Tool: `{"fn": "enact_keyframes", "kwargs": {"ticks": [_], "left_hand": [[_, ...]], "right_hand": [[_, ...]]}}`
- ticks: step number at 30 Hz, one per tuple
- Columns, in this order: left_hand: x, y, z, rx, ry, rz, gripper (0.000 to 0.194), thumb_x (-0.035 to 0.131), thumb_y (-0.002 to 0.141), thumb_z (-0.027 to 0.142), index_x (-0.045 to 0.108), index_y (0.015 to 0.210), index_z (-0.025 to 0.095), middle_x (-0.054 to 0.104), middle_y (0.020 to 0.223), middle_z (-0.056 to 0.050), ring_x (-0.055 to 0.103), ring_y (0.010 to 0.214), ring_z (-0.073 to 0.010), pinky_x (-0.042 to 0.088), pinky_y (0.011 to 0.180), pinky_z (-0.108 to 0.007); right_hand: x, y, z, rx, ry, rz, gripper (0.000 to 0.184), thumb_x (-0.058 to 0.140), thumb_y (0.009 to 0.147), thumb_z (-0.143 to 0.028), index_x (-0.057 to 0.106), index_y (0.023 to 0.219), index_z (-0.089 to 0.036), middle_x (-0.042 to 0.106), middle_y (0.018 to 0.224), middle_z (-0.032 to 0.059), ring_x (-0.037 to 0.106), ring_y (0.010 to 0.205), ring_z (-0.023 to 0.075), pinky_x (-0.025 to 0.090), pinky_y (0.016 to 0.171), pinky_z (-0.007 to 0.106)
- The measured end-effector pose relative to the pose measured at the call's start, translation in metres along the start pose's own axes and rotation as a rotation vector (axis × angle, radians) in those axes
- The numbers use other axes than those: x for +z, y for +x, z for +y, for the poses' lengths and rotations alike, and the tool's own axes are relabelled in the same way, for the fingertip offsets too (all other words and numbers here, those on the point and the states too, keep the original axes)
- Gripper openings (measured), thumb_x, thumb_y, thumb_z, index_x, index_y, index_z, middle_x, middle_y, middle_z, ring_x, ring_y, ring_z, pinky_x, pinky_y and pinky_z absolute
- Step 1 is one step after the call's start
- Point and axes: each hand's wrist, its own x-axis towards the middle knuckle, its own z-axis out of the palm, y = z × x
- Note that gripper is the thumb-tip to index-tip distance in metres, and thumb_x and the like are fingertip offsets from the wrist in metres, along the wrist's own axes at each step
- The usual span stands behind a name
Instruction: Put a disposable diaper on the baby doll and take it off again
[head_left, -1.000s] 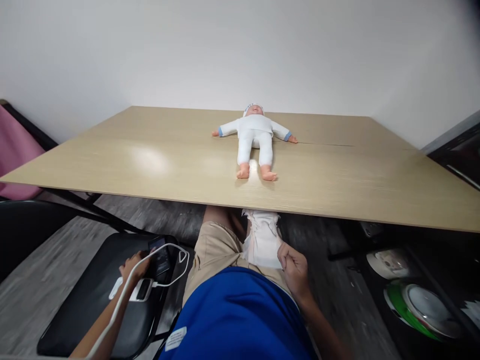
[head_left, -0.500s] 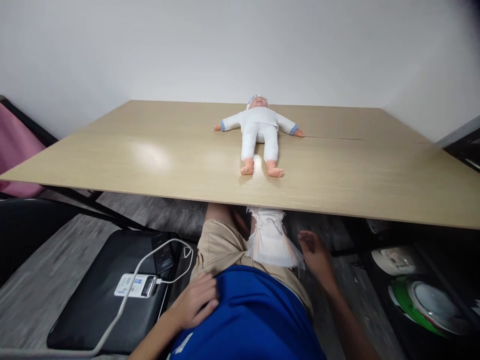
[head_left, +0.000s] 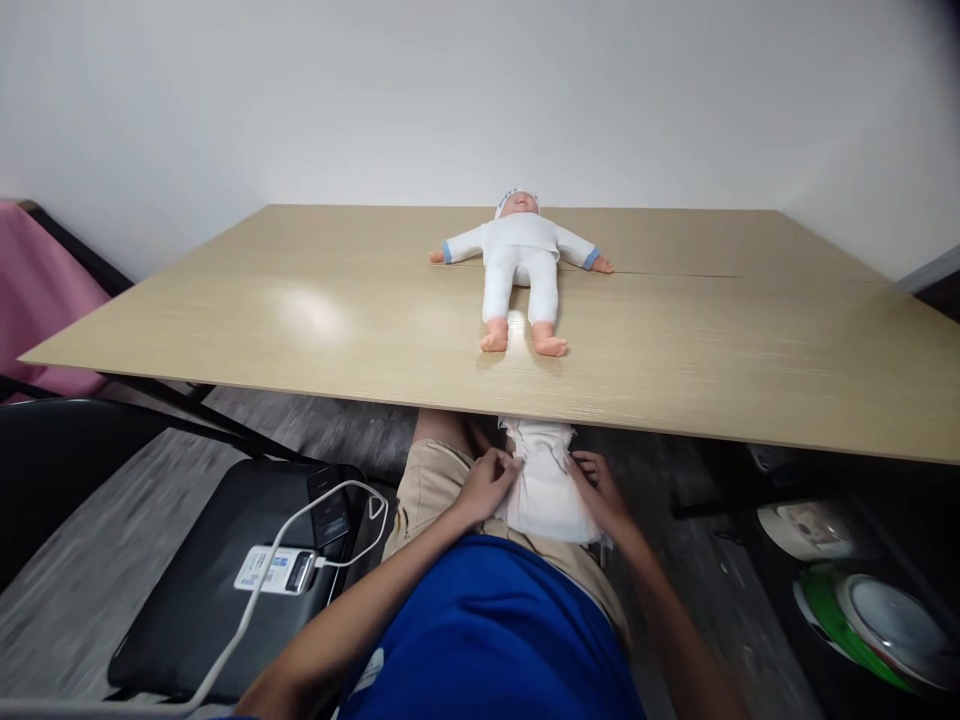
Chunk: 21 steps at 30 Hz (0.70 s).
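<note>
At the lower center of the frame, just below the bench (head_left: pixel 360 320) edge, the person's 2 hands flank a white diaper (head_left: pixel 547 490) lying over the lap. The left hand (head_left: pixel 486 488) pinches its left edge; the right hand (head_left: pixel 600 492) touches the opposite edge, fingers bent, though whether it grips cannot be told. A doll (head_left: pixel 521 245) in white clothes lies face up at the upper center, both arms spread. A phone (head_left: pixel 328 510) rests at the lower left.

Phone (head_left: pixel 330 520) on black chair (head_left: pixel 187 570)
</note>
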Motion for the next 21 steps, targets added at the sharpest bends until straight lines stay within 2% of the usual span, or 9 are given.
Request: {"fn": "enact_keyframes", "kwargs": {"ticks": [3, 6, 8, 10, 13, 16, 18, 19, 21], "left_hand": [[-0.048, -0.066, -0.002, 0.086, 0.014, -0.058, 0.041, 0.053, 0.109, 0.059, 0.07, 0.111, 0.021, 0.076, 0.117, -0.009, 0.068, 0.113, -0.0252, 0.05, 0.107, -0.036], [-0.102, -0.15, -0.039, 0.168, 0.165, -0.102, 0.03, 0.05, 0.113, 0.045, 0.071, 0.118, 0.025, 0.074, 0.12, -0.009, 0.066, 0.117, -0.0268, 0.049, 0.111, -0.041], [-0.131, -0.196, -0.079, 0.124, 0.274, -0.025, 0.027, 0.05, 0.112, 0.043, 0.071, 0.119, 0.027, 0.074, 0.119, -0.008, 0.067, 0.115, -0.0283, 0.051, 0.106, -0.042], [-0.154, -0.226, -0.12, 0.001, 0.369, 0.174, 0.03, 0.05, 0.11, 0.049, 0.071, 0.11, 0.027, 0.074, 0.113, -0.008, 0.068, 0.108, -0.0306, 0.054, 0.099, -0.044], [-0.179, -0.237, -0.165, -0.256, 0.475, 0.5, 0.039, 0.049, 0.105, 0.06, 0.067, 0.103, 0.025, 0.073, 0.104, -0.01, 0.068, 0.101, -0.0346, 0.055, 0.092, -0.047], [-0.189, -0.23, -0.18, -0.385, 0.524, 0.688, 0.045, 0.042, 0.103, 0.064, 0.061, 0.095, 0.024, 0.068, 0.089, -0.011, 0.064, 0.089, -0.0356, 0.054, 0.085, -0.049], [-0.181, -0.225, -0.171, -0.332, 0.497, 0.643, 0.045, 0.04, 0.105, 0.062, 0.06, 0.093, 0.024, 0.066, 0.089, -0.01, 0.064, 0.089, -0.0331, 0.054, 0.085, -0.047], [-0.173, -0.223, -0.161, -0.257, 0.457, 0.553, 0.045, 0.041, 0.107, 0.061, 0.06, 0.092, 0.024, 0.067, 0.091, -0.01, 0.064, 0.09, -0.0315, 0.054, 0.087, -0.045], [-0.149, -0.214, -0.131, -0.074, 0.332, 0.28, 0.045, 0.042, 0.11, 0.06, 0.063, 0.092, 0.024, 0.069, 0.096, -0.009, 0.065, 0.094, -0.0285, 0.054, 0.091, -0.041]], "right_hand": [[-0.001, -0.006, -0.001, -0.01, 0.01, -0.006, 0.078, 0.075, 0.075, -0.086, 0.071, 0.119, -0.022, 0.072, 0.096, 0.0076, 0.067, 0.084, 0.0261, 0.056, 0.076, 0.039], [-0.001, -0.012, -0.002, -0.023, 0.024, -0.013, 0.08, 0.074, 0.078, -0.086, 0.069, 0.124, -0.021, 0.071, 0.097, 0.0077, 0.067, 0.084, 0.0257, 0.056, 0.074, 0.038], [0.001, -0.013, -0.003, -0.028, 0.028, -0.01, 0.079, 0.074, 0.079, -0.085, 0.068, 0.124, -0.022, 0.071, 0.097, 0.0068, 0.066, 0.082, 0.0249, 0.055, 0.073, 0.037], [0.004, -0.012, -0.006, -0.032, 0.025, -0.001, 0.077, 0.076, 0.079, -0.084, 0.068, 0.123, -0.022, 0.069, 0.094, 0.0051, 0.065, 0.08, 0.0239, 0.054, 0.073, 0.037], [0.01, -0.008, -0.011, -0.046, 0.023, 0.005, 0.077, 0.078, 0.078, -0.082, 0.066, 0.124, -0.021, 0.065, 0.088, 0.0021, 0.063, 0.077, 0.0228, 0.053, 0.072, 0.037], [0.013, -0.005, -0.015, -0.064, 0.017, -0.006, 0.077, 0.078, 0.079, -0.081, 0.065, 0.125, -0.02, 0.062, 0.084, 0.0, 0.061, 0.075, 0.0219, 0.053, 0.072, 0.036], [0.012, -0.005, -0.015, -0.072, 0.009, -0.013, 0.077, 0.077, 0.08, -0.081, 0.064, 0.125, -0.02, 0.062, 0.085, -0.0003, 0.061, 0.074, 0.0212, 0.052, 0.071, 0.036], [0.012, -0.006, -0.015, -0.076, 0.004, -0.014, 0.076, 0.077, 0.081, -0.081, 0.064, 0.125, -0.02, 0.061, 0.085, -0.0004, 0.061, 0.075, 0.021, 0.052, 0.071, 0.036], [0.011, -0.007, -0.013, -0.087, -0.01, -0.001, 0.075, 0.078, 0.079, -0.08, 0.064, 0.123, -0.02, 0.06, 0.088, -0.0004, 0.061, 0.078, 0.0211, 0.052, 0.074, 0.036]]}}
